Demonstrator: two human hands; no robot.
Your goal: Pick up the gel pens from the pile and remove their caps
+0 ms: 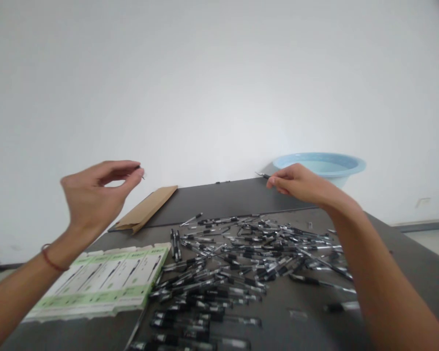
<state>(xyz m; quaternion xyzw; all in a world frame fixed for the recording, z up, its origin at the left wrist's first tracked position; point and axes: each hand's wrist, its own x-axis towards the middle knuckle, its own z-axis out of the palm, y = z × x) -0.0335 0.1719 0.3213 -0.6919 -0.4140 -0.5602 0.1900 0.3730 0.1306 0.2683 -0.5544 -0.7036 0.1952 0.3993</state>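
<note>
My left hand (pixel 95 195) is raised above the table's left side, its thumb and fingers pinched on a small dark piece (pixel 140 170) that barely shows. My right hand (pixel 300 183) is held up over the far right of the table, fingers closed on a thin dark pen (pixel 262 174) whose tip points left. Below both hands a large heap of black and clear pens (pixel 241 258) lies scattered over the dark table (pixel 219 197).
A row of white and green pen packages (pixel 106 278) lies at the front left. A brown cardboard sleeve (pixel 146 209) rests at the back left. A light blue basin (pixel 320 165) stands at the far right corner. A white wall is behind.
</note>
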